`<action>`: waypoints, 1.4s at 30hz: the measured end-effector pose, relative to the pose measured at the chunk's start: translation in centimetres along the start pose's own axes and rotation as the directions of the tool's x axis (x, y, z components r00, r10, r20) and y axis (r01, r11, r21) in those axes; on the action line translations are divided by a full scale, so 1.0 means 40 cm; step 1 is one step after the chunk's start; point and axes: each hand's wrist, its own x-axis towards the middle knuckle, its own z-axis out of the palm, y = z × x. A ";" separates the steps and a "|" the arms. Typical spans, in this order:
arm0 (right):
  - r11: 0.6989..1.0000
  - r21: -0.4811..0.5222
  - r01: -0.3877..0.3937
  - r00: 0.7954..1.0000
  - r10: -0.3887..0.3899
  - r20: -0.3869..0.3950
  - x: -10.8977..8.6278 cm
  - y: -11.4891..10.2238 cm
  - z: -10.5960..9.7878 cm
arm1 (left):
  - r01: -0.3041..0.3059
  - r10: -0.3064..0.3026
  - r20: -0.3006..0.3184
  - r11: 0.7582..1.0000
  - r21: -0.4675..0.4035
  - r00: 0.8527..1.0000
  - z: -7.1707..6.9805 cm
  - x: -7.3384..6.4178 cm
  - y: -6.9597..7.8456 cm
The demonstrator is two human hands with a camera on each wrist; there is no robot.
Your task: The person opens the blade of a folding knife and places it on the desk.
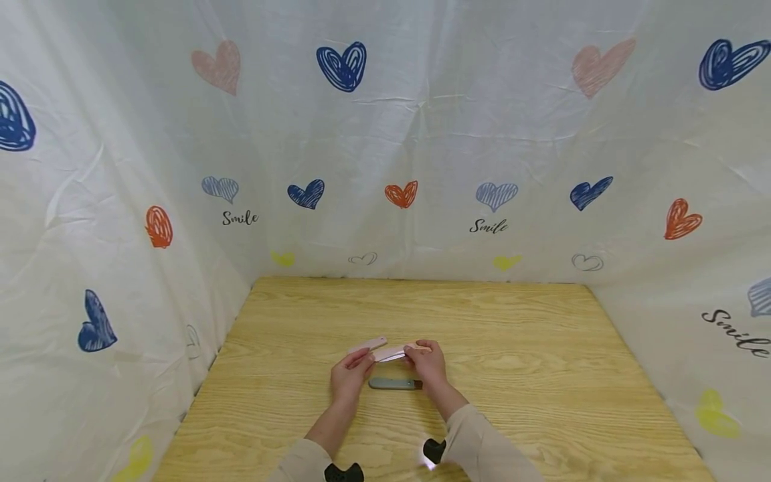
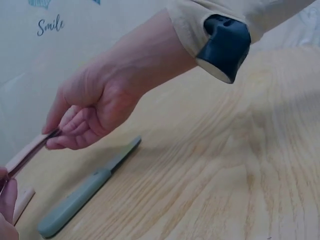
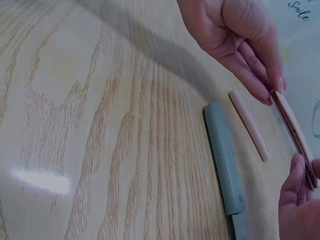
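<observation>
Both hands hold one slim pink slotted piece (image 1: pixel 390 353), handle-like, with a dark slit along its length. My left hand (image 1: pixel 349 378) pinches its left end between thumb and fingertips, while my right hand (image 1: pixel 429 365) pinches the other end. In the right wrist view the slit of the pink piece (image 3: pixel 292 125) faces the camera. A second pink strip (image 1: pixel 375 343) lies on the table behind the left hand. Nearer the body, below the held piece, is a knife (image 1: pixel 393 383) with a grey-green handle. Its bare blade (image 2: pixel 125 154) points right, under the right hand.
The wood-grain table (image 1: pixel 512 335) extends on every side of the hands. A white curtain (image 1: pixel 421 120) printed with hearts and "Smile" encloses its back and sides. Dark bands (image 1: pixel 345 472) sit at both sleeve cuffs.
</observation>
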 end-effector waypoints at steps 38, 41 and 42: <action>0.996 -0.038 0.081 0.983 -0.073 0.169 -0.025 -0.017 -0.070 | -0.014 -0.004 0.219 0.996 0.083 0.976 0.022 -0.010 -0.003; 0.965 -0.182 0.188 0.959 -0.141 0.244 -0.031 -0.019 -0.075 | -0.001 -0.018 0.235 0.997 0.077 0.972 0.027 -0.015 0.001; 0.943 -0.237 0.232 0.949 -0.166 0.267 -0.032 -0.019 -0.076 | 0.001 -0.019 0.245 0.997 0.072 0.969 0.028 -0.017 0.002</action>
